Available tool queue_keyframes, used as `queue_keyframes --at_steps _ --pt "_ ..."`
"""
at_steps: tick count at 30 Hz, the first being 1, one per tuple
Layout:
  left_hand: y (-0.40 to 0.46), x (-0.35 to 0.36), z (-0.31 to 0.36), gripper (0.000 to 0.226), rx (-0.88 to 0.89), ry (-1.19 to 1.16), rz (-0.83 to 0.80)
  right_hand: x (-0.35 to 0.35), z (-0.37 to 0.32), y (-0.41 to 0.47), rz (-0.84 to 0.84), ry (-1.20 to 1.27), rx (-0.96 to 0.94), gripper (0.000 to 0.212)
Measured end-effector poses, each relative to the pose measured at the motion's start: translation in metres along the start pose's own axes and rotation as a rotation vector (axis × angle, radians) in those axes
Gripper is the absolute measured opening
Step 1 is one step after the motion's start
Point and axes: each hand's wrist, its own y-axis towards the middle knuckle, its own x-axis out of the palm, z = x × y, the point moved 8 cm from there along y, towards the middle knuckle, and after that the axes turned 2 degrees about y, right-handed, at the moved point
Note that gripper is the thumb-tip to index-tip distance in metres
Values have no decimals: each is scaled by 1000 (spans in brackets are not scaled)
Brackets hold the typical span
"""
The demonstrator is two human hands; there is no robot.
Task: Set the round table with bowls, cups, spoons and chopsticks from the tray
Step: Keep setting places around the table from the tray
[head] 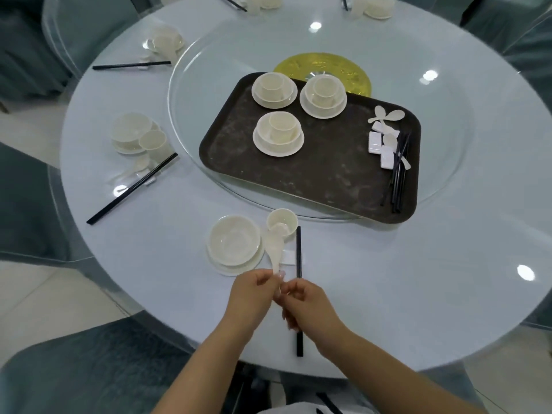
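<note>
Fingers (279,276) of your left hand (254,297) pinch the spoon (274,249) by its handle tip, right hand (307,306) curled over the chopsticks (298,252); it looks light, slippery, breakable, so hold mid-handle.

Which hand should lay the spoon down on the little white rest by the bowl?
Left. The left hand already pinches the spoon handle, angled over the rest; the right hand grips the chopsticks.

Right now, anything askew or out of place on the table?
Mostly tidy. The spoons, rests and chopsticks lie jumbled at the tray right end. The left setting's chopsticks lie diagonal, unlike the near pair.
</note>
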Motion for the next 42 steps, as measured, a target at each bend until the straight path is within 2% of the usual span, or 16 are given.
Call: queue_keyframes --at_steps 10,12,14,15,20,26,31,42 --pt "-9 -1 -46 46 -123 -49 -17 12 32 2 -46 -260 8 12" --pt "-6 -3 -51 39 -140 -93 5 4 33 8 -8 -337 -50 9" --pt "-4 -3 -56 18 -174 -174 25 -7 31 19 41 -444 -110 4" --pt "-3 -2 -58 11 -190 -204 28 -13 27 26 70 -507 -142 7" --pt "8 3 -65 15 -247 -234 67 -45 3 68 188 -715 -258 24" --pt "21 15 -69 12 -289 -270 73 -47 -2 99 110 -956 -256 40" --pt "32 23 -68 7 -311 -278 79 -42 -2 112 57 -1006 -220 45" --pt "48 35 -69 8 -334 -248 87 -42 -1 119 19 -999 -211 39"
